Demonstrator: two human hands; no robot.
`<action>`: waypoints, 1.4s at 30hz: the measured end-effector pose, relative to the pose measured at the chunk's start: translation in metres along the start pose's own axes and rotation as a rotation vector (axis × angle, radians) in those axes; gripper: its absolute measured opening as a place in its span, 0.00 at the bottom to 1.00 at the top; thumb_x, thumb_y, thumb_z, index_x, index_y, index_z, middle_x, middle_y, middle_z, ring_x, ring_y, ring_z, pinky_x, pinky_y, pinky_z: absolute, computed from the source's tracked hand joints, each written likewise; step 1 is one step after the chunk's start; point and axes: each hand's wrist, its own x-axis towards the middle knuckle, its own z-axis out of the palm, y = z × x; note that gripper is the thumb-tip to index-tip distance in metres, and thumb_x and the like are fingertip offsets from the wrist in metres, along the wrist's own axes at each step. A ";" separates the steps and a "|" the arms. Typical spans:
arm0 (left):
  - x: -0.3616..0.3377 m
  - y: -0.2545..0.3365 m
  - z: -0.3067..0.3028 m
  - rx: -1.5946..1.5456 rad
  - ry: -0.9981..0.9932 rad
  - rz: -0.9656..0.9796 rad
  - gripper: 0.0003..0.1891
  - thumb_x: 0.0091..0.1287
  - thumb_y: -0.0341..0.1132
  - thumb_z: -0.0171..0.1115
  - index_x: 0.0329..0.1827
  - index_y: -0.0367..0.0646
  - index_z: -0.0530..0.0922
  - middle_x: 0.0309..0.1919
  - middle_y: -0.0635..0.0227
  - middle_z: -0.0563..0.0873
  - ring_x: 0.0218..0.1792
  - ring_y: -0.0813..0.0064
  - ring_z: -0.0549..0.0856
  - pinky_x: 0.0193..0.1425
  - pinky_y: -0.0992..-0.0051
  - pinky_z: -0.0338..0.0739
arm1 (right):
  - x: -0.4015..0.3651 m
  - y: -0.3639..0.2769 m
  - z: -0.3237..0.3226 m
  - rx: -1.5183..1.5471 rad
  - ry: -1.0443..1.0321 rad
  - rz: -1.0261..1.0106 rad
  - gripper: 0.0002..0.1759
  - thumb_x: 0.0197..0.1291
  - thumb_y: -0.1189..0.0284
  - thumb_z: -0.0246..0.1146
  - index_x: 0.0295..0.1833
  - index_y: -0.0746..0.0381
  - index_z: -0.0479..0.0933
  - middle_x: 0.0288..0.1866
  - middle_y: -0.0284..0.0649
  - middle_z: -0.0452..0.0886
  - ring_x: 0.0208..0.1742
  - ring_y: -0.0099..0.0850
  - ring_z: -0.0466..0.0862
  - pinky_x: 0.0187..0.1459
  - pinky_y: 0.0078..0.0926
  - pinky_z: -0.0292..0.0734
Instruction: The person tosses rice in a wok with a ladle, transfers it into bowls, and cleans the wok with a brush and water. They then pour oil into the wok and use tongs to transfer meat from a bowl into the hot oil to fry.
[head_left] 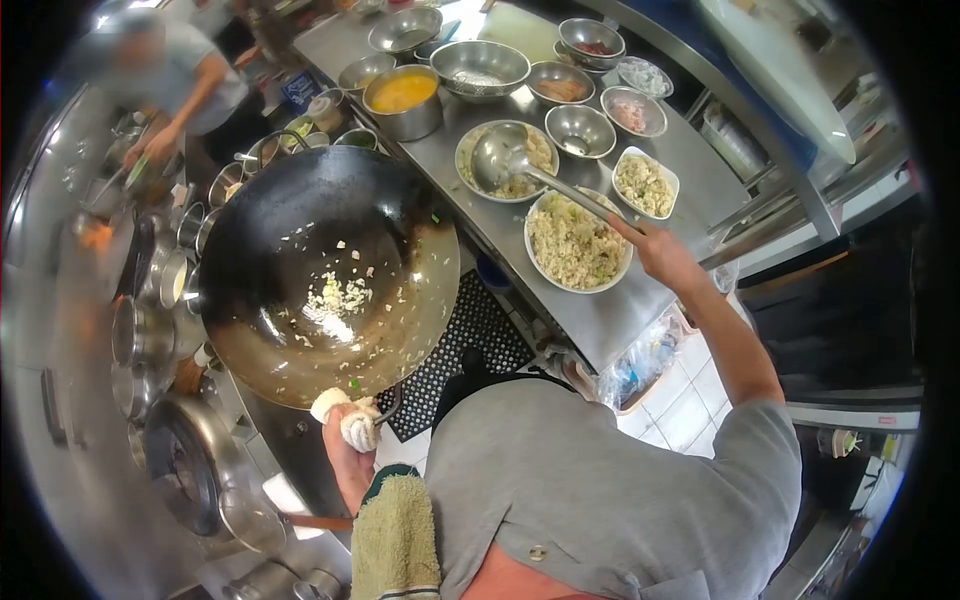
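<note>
My left hand (343,440) is closed round the wok's edge through a folded white cloth (358,428). The big dark wok (290,195) hangs tilted towards the counter, with scraps of fried rice (337,298) at its bottom. In my right hand (662,252) is the long handle of a steel ladle (495,158). The ladle's bowl is over a plate of fried rice (507,192) and looks in contact with it. A round white plate (530,250) heaped with fried rice lies beneath the handle. Beside it stands a smaller square bowl (672,175) of rice.
On the steel counter (480,225) are a pot of orange-yellow liquid (415,118), an empty steel bowl (581,132) and several bowls of ingredients. Another person (195,85) works at the far left near a flame (97,236). A black rubber mat (485,335) covers the floor.
</note>
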 end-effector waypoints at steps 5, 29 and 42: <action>0.025 0.018 0.010 0.131 -0.047 0.038 0.09 0.57 0.31 0.54 0.38 0.35 0.75 0.27 0.59 0.82 0.24 0.69 0.83 0.26 0.74 0.78 | -0.003 0.001 -0.018 -0.035 0.073 -0.030 0.41 0.54 0.84 0.53 0.73 0.40 0.62 0.37 0.48 0.78 0.30 0.47 0.81 0.36 0.42 0.78; 0.124 0.022 0.177 0.097 -0.439 0.088 0.02 0.57 0.25 0.55 0.31 0.37 0.76 0.26 0.65 0.80 0.24 0.73 0.81 0.29 0.75 0.78 | 0.099 -0.163 0.027 0.860 0.161 0.010 0.27 0.64 0.70 0.60 0.69 0.47 0.68 0.40 0.49 0.82 0.28 0.42 0.80 0.37 0.33 0.76; 0.046 -0.054 0.170 0.036 -0.443 0.099 0.05 0.60 0.25 0.53 0.29 0.35 0.76 0.25 0.66 0.79 0.24 0.75 0.80 0.28 0.75 0.77 | -0.025 -0.092 0.033 0.849 0.170 -0.004 0.30 0.59 0.75 0.63 0.68 0.48 0.69 0.36 0.49 0.82 0.29 0.42 0.80 0.35 0.36 0.76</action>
